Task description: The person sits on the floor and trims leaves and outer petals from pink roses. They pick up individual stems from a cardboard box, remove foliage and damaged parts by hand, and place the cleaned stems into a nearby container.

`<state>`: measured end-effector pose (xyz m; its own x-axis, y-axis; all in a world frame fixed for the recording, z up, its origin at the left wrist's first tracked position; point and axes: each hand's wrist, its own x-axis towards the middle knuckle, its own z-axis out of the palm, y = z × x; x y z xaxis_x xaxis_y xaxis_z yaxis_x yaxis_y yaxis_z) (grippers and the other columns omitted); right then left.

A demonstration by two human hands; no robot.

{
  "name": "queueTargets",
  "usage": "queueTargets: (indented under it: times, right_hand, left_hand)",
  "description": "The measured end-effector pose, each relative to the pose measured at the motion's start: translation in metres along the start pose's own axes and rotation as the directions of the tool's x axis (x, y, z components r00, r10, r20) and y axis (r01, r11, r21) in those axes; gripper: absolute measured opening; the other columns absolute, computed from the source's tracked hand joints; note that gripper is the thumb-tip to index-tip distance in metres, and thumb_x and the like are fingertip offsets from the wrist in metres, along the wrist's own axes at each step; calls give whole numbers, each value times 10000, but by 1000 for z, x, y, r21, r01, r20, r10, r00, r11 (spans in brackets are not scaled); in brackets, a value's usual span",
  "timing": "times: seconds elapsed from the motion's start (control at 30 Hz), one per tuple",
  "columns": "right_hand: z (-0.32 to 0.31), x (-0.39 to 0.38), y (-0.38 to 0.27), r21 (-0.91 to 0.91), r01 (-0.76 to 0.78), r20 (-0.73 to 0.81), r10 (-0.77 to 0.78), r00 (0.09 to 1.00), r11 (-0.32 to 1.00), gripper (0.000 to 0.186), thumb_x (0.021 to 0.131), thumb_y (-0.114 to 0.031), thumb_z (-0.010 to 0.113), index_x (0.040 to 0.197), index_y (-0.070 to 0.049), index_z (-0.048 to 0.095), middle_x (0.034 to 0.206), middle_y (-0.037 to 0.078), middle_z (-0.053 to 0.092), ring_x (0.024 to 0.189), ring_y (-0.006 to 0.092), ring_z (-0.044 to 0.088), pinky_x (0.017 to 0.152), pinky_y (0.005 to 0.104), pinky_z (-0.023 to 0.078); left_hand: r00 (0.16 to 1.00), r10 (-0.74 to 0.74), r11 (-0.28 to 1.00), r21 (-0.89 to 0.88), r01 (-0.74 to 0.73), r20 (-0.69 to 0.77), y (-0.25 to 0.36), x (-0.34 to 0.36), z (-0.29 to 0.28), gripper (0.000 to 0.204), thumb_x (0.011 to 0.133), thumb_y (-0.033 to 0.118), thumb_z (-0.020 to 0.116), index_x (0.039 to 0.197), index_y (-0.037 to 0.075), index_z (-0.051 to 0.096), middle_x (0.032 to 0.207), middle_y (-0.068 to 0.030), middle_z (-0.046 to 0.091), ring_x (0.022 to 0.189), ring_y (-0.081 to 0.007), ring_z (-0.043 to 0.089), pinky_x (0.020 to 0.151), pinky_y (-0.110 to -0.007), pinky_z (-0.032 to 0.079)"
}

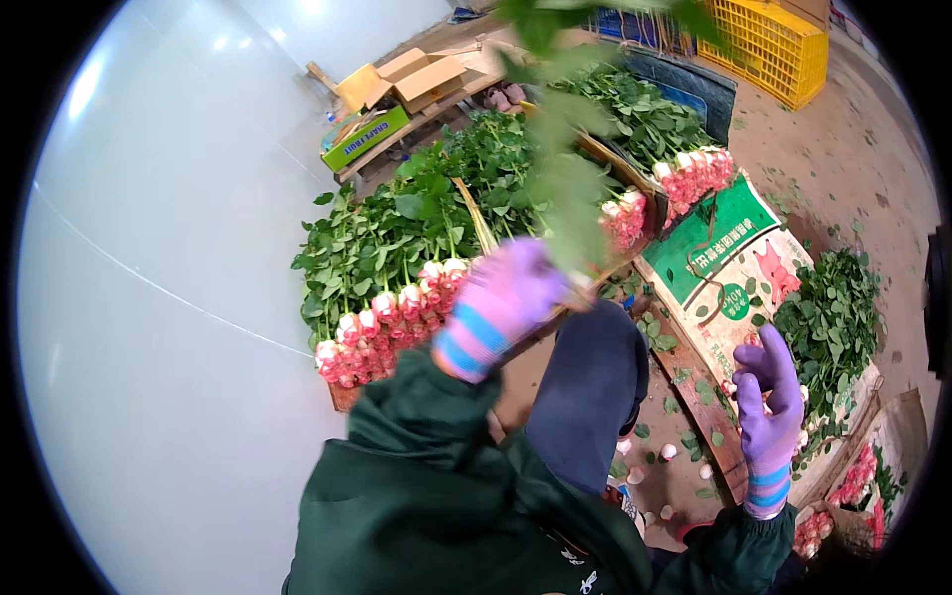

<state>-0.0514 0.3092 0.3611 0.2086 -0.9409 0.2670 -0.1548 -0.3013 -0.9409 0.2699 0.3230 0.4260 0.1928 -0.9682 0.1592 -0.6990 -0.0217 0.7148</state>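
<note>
My left hand [509, 297], in a purple glove with blue bands, is closed and blurred by motion. It grips what looks like a leafy rose stem, whose smeared green leaves [570, 188] rise close in front of the camera; its bloom cannot be made out. Just left of that hand lies a row of pink-and-white roses [392, 317] with their leafy stems pointing away. My right hand [771, 407], gloved alike, has its fingers apart and holds nothing that I can see. Beside it, a pile of leafy roses [833, 317] rests on a printed sack [729, 327].
More bundled roses [694, 178] lie at the far middle, by a dark board. A yellow crate [769, 45] stands at the back right, and cardboard boxes [426, 79] at the back left. Fallen petals and leaves dot the floor [664, 476]. Wrapped roses [858, 476] are at the lower right.
</note>
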Motion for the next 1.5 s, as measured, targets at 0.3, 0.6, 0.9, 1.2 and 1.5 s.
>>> queueTargets:
  times: [0.3, 0.6, 0.9, 1.2, 1.5]
  right_hand:
    - [-23, -35, 50, -59, -259, 21, 261, 965, 964, 496, 933, -146, 586, 1397, -27, 457, 1032, 84, 653, 941, 127, 602, 854, 269, 476]
    - [-116, -56, 119, -41, -410, -280, 384, 880, 911, 404, 956, -201, 598, 1309, -13, 539, 885, 18, 619, 709, 71, 541, 646, 228, 470]
    - [-250, -86, 244, 256, -584, -674, 575, 463, 770, 336, 967, -314, 539, 1142, -32, 593, 798, 58, 668, 561, 97, 576, 510, 238, 449]
    - [-241, -77, 385, -95, -921, -728, 605, 323, 377, 543, 862, -417, 634, 1275, -68, 575, 1101, 156, 682, 1040, 286, 642, 933, 370, 473]
    - [-262, -4, 431, -286, -957, -730, 636, 252, 51, 596, 879, -479, 570, 1314, -75, 509, 1269, 159, 593, 1179, 323, 559, 992, 413, 431]
  left_hand:
    - [821, -468, 382, 762, 522, -327, -215, 9, -119, 477, 905, 501, 468, 1013, 116, 728, 1041, -142, 700, 977, -340, 660, 895, -418, 496]
    - [954, -226, 388, 880, 273, -196, -147, 44, -104, 485, 912, 492, 463, 964, 66, 690, 942, -198, 682, 887, -376, 658, 769, -483, 512]
    - [698, 515, 686, 249, -683, 498, 120, 55, 183, 329, 930, 285, 566, 1072, -1, 648, 813, -184, 678, 759, -331, 662, 668, -421, 512]
    - [486, 464, 536, 202, -819, 741, 101, 51, 315, 255, 922, 337, 546, 923, 90, 609, 627, -95, 617, 614, -292, 629, 587, -418, 452]
    - [427, 304, 586, 186, -789, 852, 118, 76, 351, 272, 906, 319, 573, 1017, 74, 612, 710, -94, 632, 679, -276, 628, 643, -412, 447]
